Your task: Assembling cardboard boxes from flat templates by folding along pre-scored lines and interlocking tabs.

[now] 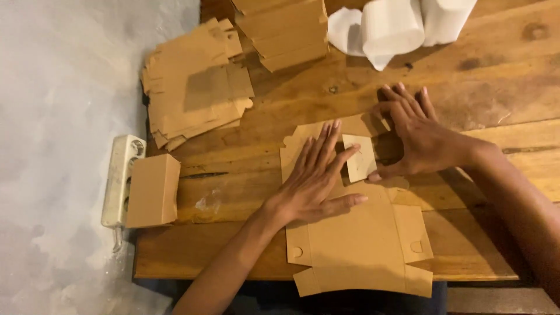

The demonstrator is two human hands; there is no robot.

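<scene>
While pressed flat on the blank [361, 233], left hand [315, 178]: fingers spread and straight, palm down, grasping nothing, just pinning the cardboard to the table [233, 169]. Right hand [417, 137] just beside it, fingers loosely curled, thumb low against a small side flap [360, 157]; flap raised off the sheet, standing tilted between the two hands. Fingertips of the right hand rest on the far edge of the blank; whether they pinch the flap or only push it, hard to tell from this angle. Left index finger touches the flap's near face.

Blank itself: brown die-cut cardboard, unfolded, lying across the near edge of the wooden table and hanging slightly over it, tabs with round notches at its lower corners.

Further off, well apart from the hands:
- stack of flat blanks [195, 93] at the table's far left, fanned unevenly
- pile of folded boxes [286, 29] at the top edge, partly cut off
- white paper rolls [396, 23] top centre, one trailing a loose sheet
- single assembled box [153, 191] at the left rim, overlapping a white power strip [119, 175] on the grey floor [58, 116]
- scrap of clear plastic [209, 201] on the wood near the left wrist
</scene>
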